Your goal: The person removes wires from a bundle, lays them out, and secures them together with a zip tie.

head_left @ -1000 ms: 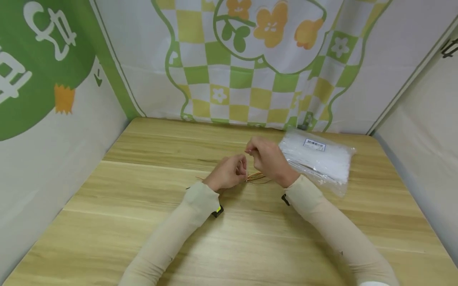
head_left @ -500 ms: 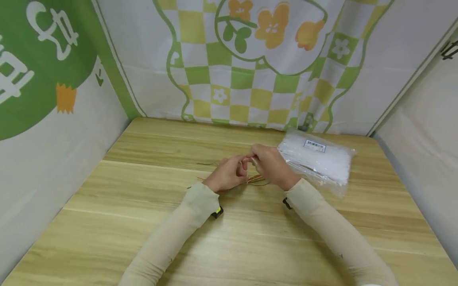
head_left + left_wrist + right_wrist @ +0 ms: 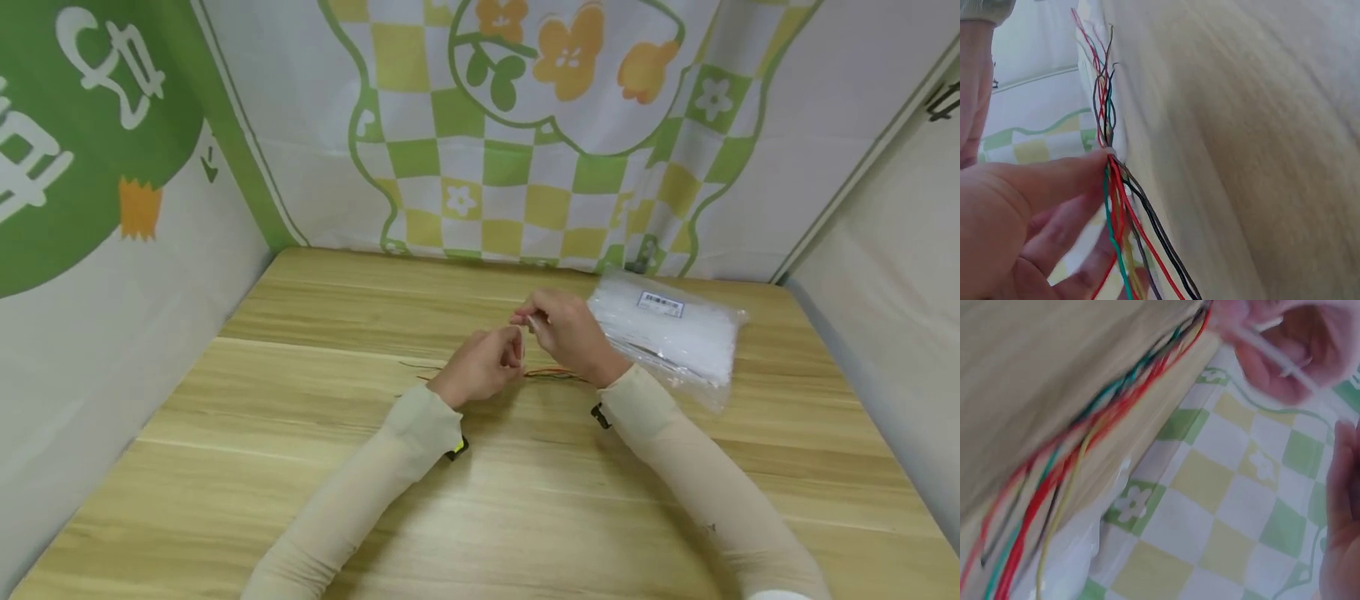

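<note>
A bundle of thin red, black, green and yellow wires (image 3: 1124,212) runs across the table between the hands. My left hand (image 3: 483,367) pinches the bundle between thumb and fingers, where a small whitish band shows in the left wrist view. From that spot a narrow white cable tie (image 3: 1288,365) stretches towards my right hand (image 3: 568,332), a little higher and to the right. The right hand's thumb and fingers pinch the tie's free end. Blur in the right wrist view hides the exact fingertip contact.
A clear plastic bag (image 3: 667,337) of white cable ties, with a barcode label, lies at the table's back right. Wood-grain table (image 3: 480,500) surrounds the hands. A checked, flowered curtain (image 3: 525,167) hangs behind it.
The right hand came down to the left hand, then rose back and away from it. The left hand stays nearly in place on the wires, shifting slightly right.
</note>
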`<state>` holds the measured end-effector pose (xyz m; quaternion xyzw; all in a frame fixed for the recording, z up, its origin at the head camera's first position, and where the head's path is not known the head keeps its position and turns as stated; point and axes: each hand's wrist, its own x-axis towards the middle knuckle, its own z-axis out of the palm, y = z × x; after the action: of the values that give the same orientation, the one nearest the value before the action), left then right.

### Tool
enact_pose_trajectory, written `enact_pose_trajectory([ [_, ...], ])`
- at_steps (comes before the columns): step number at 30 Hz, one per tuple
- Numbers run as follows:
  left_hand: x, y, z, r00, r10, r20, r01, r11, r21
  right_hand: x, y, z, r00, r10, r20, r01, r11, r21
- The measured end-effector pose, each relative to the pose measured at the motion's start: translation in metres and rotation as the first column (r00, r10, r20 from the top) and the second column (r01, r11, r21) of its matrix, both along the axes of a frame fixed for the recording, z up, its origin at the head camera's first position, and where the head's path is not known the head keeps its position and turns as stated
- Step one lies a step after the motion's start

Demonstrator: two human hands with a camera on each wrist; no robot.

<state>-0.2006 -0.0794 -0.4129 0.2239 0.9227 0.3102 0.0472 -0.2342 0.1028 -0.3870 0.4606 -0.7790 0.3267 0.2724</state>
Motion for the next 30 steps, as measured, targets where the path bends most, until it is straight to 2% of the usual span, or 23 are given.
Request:
enact_pose_trajectory([
  [3,0.003,-0.001,-0.001,0.999,-0.016,-0.035,0.013,0.996,-0.090,-0.003,0.003,0.003,0.991,-0.003,0.131,0.001,1.000,0.017],
  [5,0.006,-0.003,-0.002,0.998,-0.024,-0.052,0.016,0.989,-0.149,-0.006,0.004,0.004,0.974,-0.020,0.225,0.017,1.000,0.015],
  [7,0.007,-0.004,-0.003,0.997,-0.023,-0.067,0.010,0.982,-0.189,-0.008,0.006,0.005,0.951,-0.057,0.305,0.054,0.998,0.016],
  [10,0.007,-0.006,-0.004,0.996,-0.008,-0.085,-0.010,0.977,-0.213,-0.008,0.007,0.006,0.899,-0.109,0.423,0.100,0.994,0.043],
  [14,0.006,-0.008,-0.004,0.997,0.011,-0.078,-0.028,0.975,-0.220,-0.003,0.006,0.004,0.842,-0.208,0.498,0.120,0.972,0.201],
  [16,0.005,-0.009,-0.004,0.997,0.019,-0.080,-0.037,0.975,-0.218,0.000,0.005,0.001,0.838,-0.254,0.483,0.108,0.945,0.309],
  [18,0.003,-0.011,-0.004,0.996,0.028,-0.090,-0.048,0.974,-0.220,0.003,0.003,-0.006,0.856,-0.275,0.437,0.090,0.913,0.398],
  [20,0.002,-0.011,-0.004,0.994,0.035,-0.100,-0.056,0.973,-0.224,0.006,0.002,-0.014,0.893,-0.269,0.362,0.077,0.881,0.466],
  [23,0.000,-0.012,-0.003,0.992,0.048,-0.117,-0.075,0.968,-0.240,0.011,0.000,-0.023,0.943,-0.234,0.236,0.080,0.848,0.524],
  [25,0.000,-0.012,-0.002,0.991,0.049,-0.126,-0.079,0.966,-0.246,0.012,-0.001,-0.029,0.966,-0.212,0.145,0.102,0.834,0.542],
  [30,-0.001,-0.015,-0.001,0.987,0.034,-0.154,-0.072,0.966,-0.248,0.012,-0.002,-0.036,0.977,-0.214,0.003,0.173,0.799,0.577],
])
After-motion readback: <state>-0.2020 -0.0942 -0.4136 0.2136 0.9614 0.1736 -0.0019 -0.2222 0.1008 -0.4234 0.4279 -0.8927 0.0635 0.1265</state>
